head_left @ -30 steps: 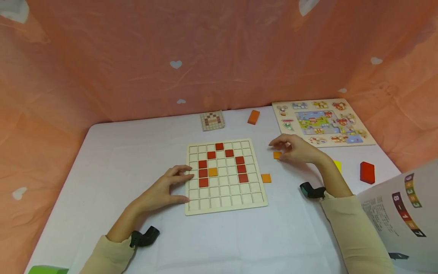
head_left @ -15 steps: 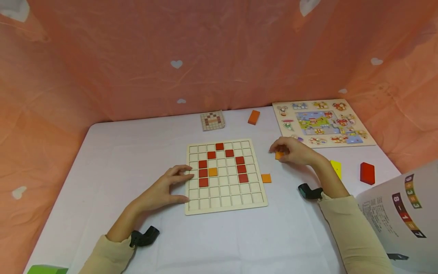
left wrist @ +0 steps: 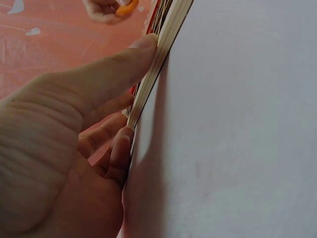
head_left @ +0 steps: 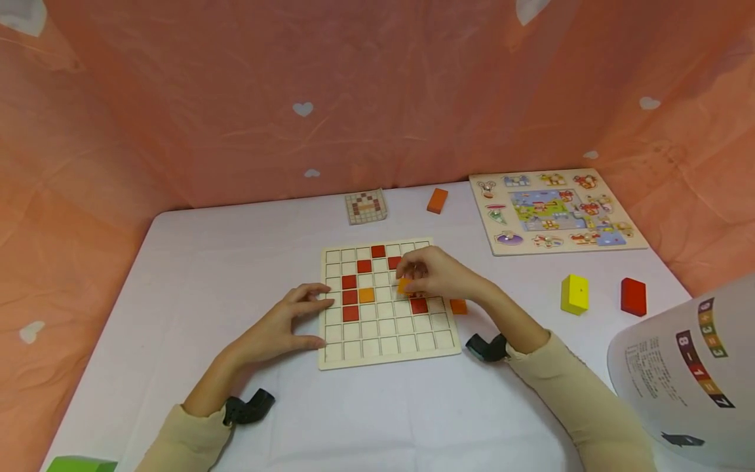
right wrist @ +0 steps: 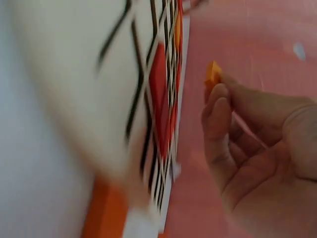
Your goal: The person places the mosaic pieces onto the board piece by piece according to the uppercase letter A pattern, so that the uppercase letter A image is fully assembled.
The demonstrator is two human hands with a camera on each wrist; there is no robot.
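While the right hand (head_left: 439, 275) is hovering over the grid board (head_left: 386, 341), its thumb and fingertips are pinching a small orange tile (head_left: 404, 285) just above the board's right-hand columns. From that pinch, a placed orange tile (head_left: 367, 295) is lying a few cells toward the left hand, red tiles (head_left: 350, 298) are forming an arch around and beyond it, and one red tile (head_left: 419, 305) is sitting just under the fingers on the near side. A spare orange tile (head_left: 458, 306) is resting on the white table (head_left: 194, 275) just off the board's right edge, beside the wrist.

Only the head view is showing this layout. The right wrist view is blurred, yet it is giving what the head view cannot: the held tile (right wrist: 213, 75) is standing clear of the board (right wrist: 99, 99), gripped at the fingertips (right wrist: 218, 96), with open air between it and the cells.

The left hand (head_left: 283, 324) is bracing the board's left edge. In the head view it is looking merely laid there; the left wrist view is showing the thumb (left wrist: 109, 69) pressing along the board's thin edge (left wrist: 163, 54) with the fingers (left wrist: 116, 148) curled against it lower down.

Farther out past the right hand are lying a yellow block (head_left: 575, 294), a red block (head_left: 634, 296), a picture puzzle (head_left: 557, 210) and an open booklet (head_left: 684, 373). Beyond the board are sitting a pattern card (head_left: 366, 206) and an orange block (head_left: 437, 200).
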